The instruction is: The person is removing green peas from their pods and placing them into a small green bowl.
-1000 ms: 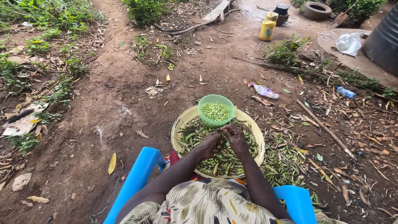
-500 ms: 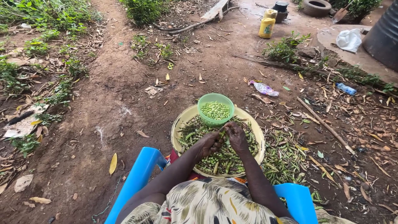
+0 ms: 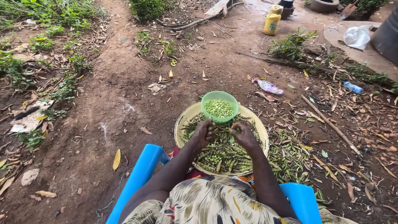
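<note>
A round yellow tray (image 3: 180,123) rests on my lap, heaped with green pea pods (image 3: 219,153). On its far side stands a small green bowl (image 3: 219,98) holding shelled peas (image 3: 219,108). My left hand (image 3: 204,132) and my right hand (image 3: 243,135) hover over the heap just below the bowl, fingers pinched on one pod (image 3: 224,130) stretched between them. Both forearms reach forward from my patterned dress.
I sit on a blue plastic chair (image 3: 141,174) on bare dirt. Empty pods (image 3: 286,153) litter the ground at the right. Farther off lie a stick (image 3: 329,123), a plastic bottle (image 3: 353,87), a yellow jerrycan (image 3: 272,23) and weeds (image 3: 286,47).
The hands have shifted a little apart over the heap, still working a pod. The tray and bowl stay where they were.
</note>
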